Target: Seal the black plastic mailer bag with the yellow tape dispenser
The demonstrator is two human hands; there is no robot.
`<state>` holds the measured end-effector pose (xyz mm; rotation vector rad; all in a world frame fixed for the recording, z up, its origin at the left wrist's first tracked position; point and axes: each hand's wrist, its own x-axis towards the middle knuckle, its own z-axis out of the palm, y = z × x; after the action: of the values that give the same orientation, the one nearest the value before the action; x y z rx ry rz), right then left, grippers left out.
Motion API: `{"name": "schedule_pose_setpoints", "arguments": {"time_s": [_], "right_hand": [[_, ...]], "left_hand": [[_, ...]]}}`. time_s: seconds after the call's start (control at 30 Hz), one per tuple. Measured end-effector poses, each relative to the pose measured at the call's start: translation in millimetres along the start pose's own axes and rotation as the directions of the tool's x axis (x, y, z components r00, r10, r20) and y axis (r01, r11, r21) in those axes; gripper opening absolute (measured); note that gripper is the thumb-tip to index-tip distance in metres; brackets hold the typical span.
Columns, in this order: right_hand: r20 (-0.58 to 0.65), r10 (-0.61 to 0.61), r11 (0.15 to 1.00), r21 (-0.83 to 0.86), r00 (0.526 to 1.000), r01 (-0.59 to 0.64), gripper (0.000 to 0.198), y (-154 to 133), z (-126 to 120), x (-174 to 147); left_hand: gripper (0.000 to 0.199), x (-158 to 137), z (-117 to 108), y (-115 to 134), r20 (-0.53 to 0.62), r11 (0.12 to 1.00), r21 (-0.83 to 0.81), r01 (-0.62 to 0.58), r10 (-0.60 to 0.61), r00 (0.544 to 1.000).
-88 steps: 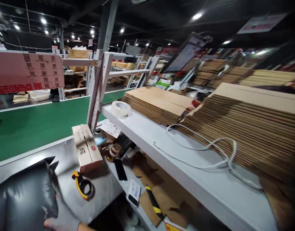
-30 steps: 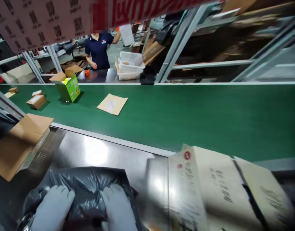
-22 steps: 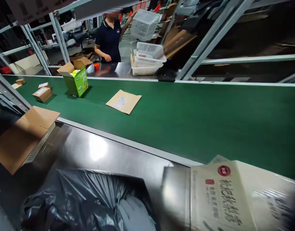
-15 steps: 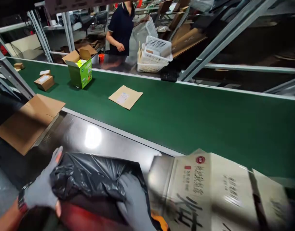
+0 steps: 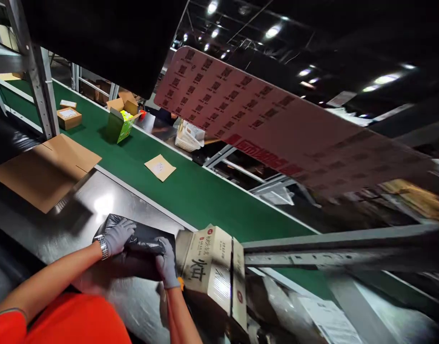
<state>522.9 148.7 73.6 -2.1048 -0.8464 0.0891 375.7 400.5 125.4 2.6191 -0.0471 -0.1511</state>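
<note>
Here, both gloved hands (left (image 5: 118, 235), right (image 5: 167, 260)) on crinkly black plastic bag (image 5: 142, 235).

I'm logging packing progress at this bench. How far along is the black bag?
Done: the black bag lies filled on the steel table. In hand: the left hand and right hand both press on it, beside a cream carton. Left: it is not yet on the green belt.
</note>
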Motion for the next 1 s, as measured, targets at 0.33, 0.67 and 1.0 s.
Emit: {"name": "schedule_pose_setpoints", "arguments": {"time_s": [0.33, 0.67, 1.0], "right_hand": [[-0.144, 0.267, 0.961, -0.041, 0.953, -0.275, 0.079, -6.5, 22.6, -65.3], [0.203, 0.039, 0.956, -0.292, 0.978, 0.023, 0.047, -42.5, 8.8, -32.6], [0.375, -0.09, 0.909, -0.348, 0.923, 0.23, 0.056, -9.9, 8.0, -32.7]], "left_hand": [[0.061, 6.0, -6.0, -8.2, 0.041, 0.988, -0.061, -0.145, 0.148, 0.988], [0.037, 6.7, -5.2, 9.2, 0.007, 0.999, 0.038, 0.009, -0.009, 1.0], [0.043, 5.4, 16.0, 36.5, -0.085, 0.977, 0.089, 0.195, -0.188, 0.979]]}}
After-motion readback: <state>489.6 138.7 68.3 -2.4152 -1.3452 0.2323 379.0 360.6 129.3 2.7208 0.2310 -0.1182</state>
